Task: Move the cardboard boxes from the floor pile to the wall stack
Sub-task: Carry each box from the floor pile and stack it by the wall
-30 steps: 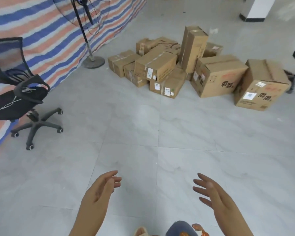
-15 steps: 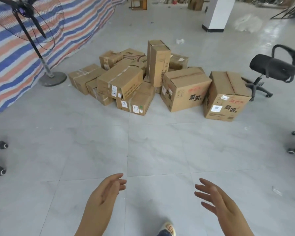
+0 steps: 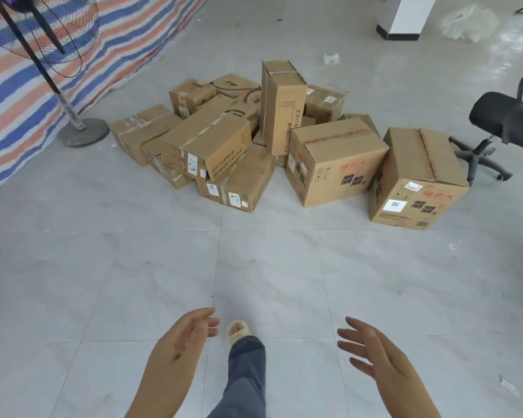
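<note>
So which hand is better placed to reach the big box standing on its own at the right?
Probably the right hand: it hangs open on the same side as that big box. The left hand, also open, faces the pile's middle.

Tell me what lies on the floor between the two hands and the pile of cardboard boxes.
In the head view, only bare grey floor tile lies between the left hand, the right hand and the cardboard boxes; the person's slippered foot steps forward between the hands.
</note>
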{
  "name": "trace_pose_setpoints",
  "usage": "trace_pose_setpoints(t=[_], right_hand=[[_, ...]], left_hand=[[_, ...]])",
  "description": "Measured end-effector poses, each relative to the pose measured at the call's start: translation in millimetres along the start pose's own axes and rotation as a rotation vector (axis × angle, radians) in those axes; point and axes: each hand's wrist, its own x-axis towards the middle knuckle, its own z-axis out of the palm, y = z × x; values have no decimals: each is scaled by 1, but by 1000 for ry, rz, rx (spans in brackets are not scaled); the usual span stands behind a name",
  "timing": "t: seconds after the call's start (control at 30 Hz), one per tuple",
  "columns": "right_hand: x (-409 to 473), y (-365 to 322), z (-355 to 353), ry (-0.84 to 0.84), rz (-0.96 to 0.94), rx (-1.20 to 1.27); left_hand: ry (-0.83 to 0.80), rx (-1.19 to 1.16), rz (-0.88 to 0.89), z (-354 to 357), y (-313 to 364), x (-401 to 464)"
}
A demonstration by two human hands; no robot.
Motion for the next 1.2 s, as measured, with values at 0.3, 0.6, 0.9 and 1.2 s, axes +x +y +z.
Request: trace_pose_setpoints(t=[0.3,0.6,0.9,1.2], right_hand=[[158,-95,38,11,-50,6],[305,-173,84,-47,-61,-29],[508,-254,94,-172,-75,-110],[696,-358,120,-340,-101,-233]], left_hand=[[21,-34,33,0,71,175],[39,-23,-17,-2,121,324],[227,-76,-86,43,175,488],[279,-71,-100,74,236,626]])
